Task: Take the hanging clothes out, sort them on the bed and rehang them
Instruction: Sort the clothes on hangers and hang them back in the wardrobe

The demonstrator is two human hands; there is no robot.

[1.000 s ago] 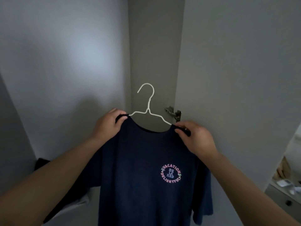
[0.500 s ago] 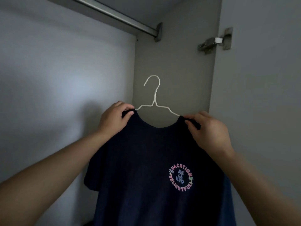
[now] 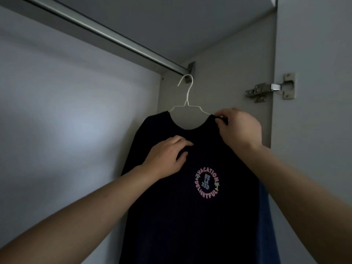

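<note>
Nearest the camera, two bare forearms reach up into the wardrobe, lifted, I judge, to bring a shirt up to the rail for rehanging. The left hand lies on the chest of the dark navy T-shirt, just below the neckline, its fingers loosely bent with thumb and forefinger at the cloth; whether it pinches or only presses, I cannot tell. It seems placed there to steady the front. The right hand is higher, its fingers curled and pinching the shirt's right shoulder where the fabric meets the white wire hanger, probably carrying the weight and guiding the lift. Beyond, the hanger's hook sits just under the end of the metal rail, apparently not yet over it. Farther right, a door hinge shows.
</note>
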